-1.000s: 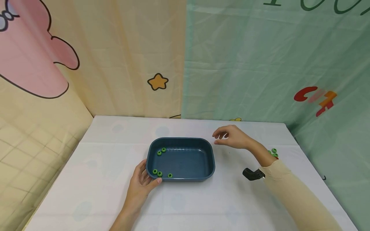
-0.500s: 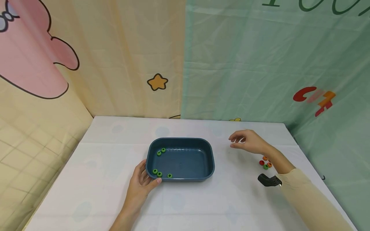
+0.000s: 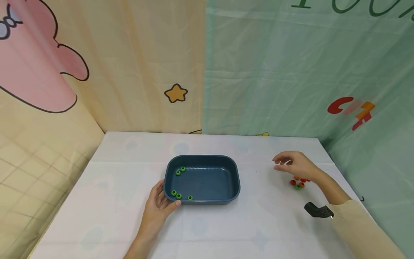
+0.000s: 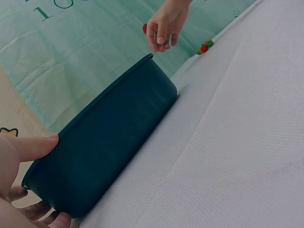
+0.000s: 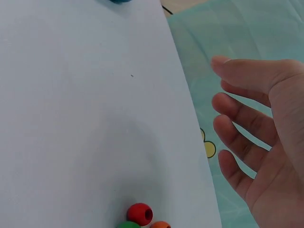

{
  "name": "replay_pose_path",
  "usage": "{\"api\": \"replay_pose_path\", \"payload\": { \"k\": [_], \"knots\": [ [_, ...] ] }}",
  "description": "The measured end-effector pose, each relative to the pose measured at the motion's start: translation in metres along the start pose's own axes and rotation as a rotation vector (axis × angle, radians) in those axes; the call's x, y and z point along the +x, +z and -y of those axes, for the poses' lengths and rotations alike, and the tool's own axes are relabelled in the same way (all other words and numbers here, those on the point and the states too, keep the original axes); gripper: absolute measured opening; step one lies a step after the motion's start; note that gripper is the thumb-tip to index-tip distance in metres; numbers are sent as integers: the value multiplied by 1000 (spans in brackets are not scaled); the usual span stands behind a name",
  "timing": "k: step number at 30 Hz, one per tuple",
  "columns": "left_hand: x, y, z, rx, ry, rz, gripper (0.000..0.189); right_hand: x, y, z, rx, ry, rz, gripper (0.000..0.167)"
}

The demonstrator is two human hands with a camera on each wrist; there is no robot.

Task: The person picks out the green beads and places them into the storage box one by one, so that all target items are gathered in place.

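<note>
A dark blue rectangular tub (image 3: 210,181) stands on the white-covered table, with several green beads (image 3: 179,196) along its left side and front. My left hand (image 3: 154,210) grips the tub's front left corner; in the left wrist view its thumb (image 4: 40,146) lies on the rim and the other fingers reach beneath. Over the table to the right hovers my right hand (image 3: 297,163), nothing between its loosely bent fingers. Just below it is a cluster of red, orange and green beads (image 3: 297,187), partly covered by the wrist. A red bead (image 5: 140,214) shows its hole in the right wrist view.
The white cloth (image 3: 97,201) spreads over the table, which meets a yellow curtain (image 3: 145,72) and a green curtain (image 3: 275,72) at the back. A black wrist mount (image 3: 318,210) sticks out from the right sleeve.
My right hand has moved right, away from the tub and toward the bead cluster, which its forearm now covers less. My left hand and the tub have stayed put.
</note>
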State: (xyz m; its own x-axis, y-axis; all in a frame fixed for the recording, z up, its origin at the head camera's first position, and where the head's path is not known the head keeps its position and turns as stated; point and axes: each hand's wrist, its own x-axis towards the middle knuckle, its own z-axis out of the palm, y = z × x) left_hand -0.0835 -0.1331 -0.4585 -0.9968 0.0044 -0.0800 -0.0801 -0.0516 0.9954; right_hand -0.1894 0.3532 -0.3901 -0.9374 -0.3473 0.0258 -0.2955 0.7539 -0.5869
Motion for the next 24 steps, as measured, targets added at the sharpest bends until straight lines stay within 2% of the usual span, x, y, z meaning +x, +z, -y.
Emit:
{"api": "replay_pose_path", "payload": {
  "k": [10, 24],
  "knots": [
    [-1, 1, 1, -11, -8, 2, 95, -38, -5, -22, 98, 127, -47, 32],
    [0, 0, 1, -6, -6, 4, 95, -83, 4, -56, 99, 202, -80, 30]
  ]
}}
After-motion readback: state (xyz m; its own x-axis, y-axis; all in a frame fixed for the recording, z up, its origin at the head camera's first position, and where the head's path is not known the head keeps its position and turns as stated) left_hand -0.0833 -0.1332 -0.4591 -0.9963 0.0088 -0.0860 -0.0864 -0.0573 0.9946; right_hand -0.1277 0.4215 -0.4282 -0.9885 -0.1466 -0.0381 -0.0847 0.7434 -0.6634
